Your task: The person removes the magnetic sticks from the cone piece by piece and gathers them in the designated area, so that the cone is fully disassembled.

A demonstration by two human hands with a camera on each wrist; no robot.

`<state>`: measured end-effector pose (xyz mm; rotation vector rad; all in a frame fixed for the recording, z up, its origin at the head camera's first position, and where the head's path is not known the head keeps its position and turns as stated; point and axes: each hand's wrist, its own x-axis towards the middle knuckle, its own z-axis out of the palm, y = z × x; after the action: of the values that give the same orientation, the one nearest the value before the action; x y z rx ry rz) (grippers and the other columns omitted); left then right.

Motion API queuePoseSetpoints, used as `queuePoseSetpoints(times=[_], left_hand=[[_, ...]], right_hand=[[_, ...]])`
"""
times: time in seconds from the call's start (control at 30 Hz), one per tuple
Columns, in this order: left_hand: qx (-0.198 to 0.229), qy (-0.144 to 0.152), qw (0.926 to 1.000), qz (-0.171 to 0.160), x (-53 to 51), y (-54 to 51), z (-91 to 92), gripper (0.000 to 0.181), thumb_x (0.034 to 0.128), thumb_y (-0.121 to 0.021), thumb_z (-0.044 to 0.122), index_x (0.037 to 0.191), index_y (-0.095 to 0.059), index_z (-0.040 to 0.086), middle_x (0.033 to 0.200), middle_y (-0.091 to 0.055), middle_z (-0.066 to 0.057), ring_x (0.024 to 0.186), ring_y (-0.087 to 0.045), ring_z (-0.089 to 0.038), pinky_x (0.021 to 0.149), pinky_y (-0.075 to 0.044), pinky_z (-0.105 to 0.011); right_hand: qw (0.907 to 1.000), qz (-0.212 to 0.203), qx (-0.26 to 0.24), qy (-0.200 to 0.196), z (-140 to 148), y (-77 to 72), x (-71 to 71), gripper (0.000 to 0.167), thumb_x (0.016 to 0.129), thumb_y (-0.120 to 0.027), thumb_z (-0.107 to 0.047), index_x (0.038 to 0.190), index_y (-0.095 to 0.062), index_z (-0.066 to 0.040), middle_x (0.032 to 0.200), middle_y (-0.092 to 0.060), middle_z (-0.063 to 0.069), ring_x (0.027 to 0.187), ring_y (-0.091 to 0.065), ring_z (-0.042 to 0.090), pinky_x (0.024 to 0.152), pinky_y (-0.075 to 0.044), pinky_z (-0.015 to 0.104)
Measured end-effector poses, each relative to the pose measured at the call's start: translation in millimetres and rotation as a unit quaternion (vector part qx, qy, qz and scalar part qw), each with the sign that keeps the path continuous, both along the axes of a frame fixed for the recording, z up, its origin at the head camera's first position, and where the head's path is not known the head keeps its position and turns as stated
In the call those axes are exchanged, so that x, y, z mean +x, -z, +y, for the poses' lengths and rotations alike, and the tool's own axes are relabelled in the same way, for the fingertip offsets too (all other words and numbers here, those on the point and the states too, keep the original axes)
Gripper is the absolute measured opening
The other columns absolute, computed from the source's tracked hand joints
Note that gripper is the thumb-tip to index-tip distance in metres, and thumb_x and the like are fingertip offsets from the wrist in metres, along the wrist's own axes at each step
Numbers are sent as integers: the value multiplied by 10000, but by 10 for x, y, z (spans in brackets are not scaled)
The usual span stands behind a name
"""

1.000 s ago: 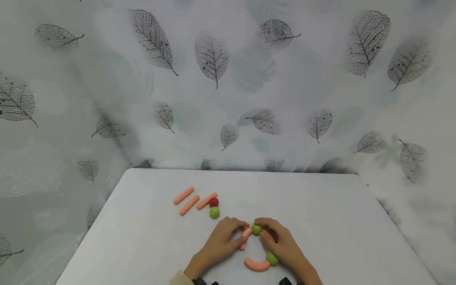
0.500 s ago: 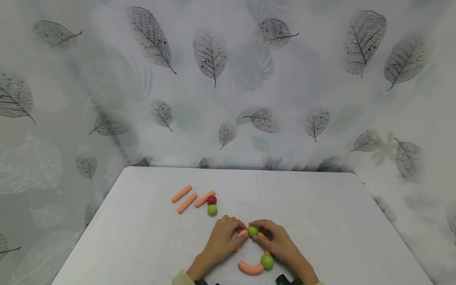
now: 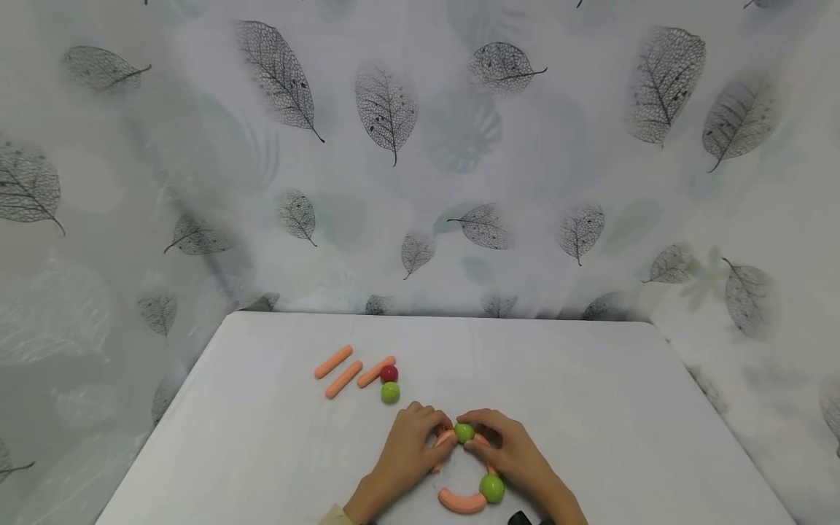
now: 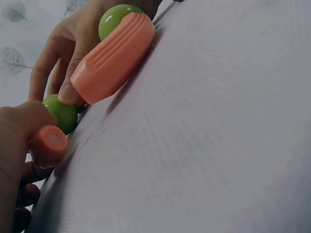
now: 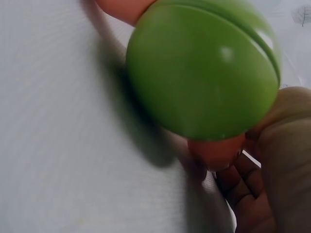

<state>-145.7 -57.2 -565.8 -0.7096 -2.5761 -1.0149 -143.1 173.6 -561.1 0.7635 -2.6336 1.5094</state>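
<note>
On the white table, the left hand pinches an orange piece and the right hand pinches a green ball just beside its end, probably to keep both steady and well aligned.

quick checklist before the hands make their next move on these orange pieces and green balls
1. Left hand grips the left curved piece: ok.
2. Right hand pinches the upper green ball: ok.
3. Left curved piece fully seated in the upper green ball: cannot tell, joint partly hidden.
4. Bottom curved piece against the lower green ball: ok, touching.
5. Bottom curved piece meets the left curved piece: not ok, there is a gap.
6. Spare red ball and spare green ball clear of both hands: ok.
</note>
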Motion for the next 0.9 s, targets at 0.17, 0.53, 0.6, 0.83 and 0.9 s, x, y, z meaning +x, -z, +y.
queuePoseSetpoints(times=[0.17,0.53,0.6,0.83,0.9], left_hand=[[29,32,9998,178,-12,13,4,112,803,-792,255,854,-695,276,698,-540,182,750,-410,23,702,-301,-158],[-102,224,9994,-234,-8,-37,-51,84,909,-768,355,917,-727,282,755,-561,172,772,-403,20,725,-325,-160],[-294,287,9984,-383,-13,-69,-71,97,930,-758,386,934,-729,294,782,-558,187,783,-402,19,739,-335,-162],[-916,508,9938,-378,-48,-146,-150,112,939,-759,403,963,-752,294,850,-606,183,763,-427,10,683,-355,-138],[-1069,531,9923,-326,-53,-162,-174,120,941,-758,405,975,-758,290,875,-620,170,761,-425,11,667,-344,-129]], right_hand=[[9999,-136,23,99,6,-1,8,378,906,-810,-230,1267,-701,-250,1163,-714,-92,930,-622,23,827,-548,221],[9998,-146,51,121,21,-9,-8,404,897,-816,-251,1278,-685,-284,1166,-716,-92,917,-623,25,809,-551,226],[9997,-171,50,162,23,-13,-6,408,891,-822,-254,1275,-687,-290,1160,-718,-97,911,-623,21,801,-548,224],[9995,-188,132,212,8,-33,10,416,888,-827,-235,1274,-688,-302,1133,-710,-109,901,-613,19,796,-541,220],[9996,-172,144,197,2,-36,9,417,890,-825,-225,1276,-687,-297,1116,-705,-111,897,-610,19,793,-540,221]])
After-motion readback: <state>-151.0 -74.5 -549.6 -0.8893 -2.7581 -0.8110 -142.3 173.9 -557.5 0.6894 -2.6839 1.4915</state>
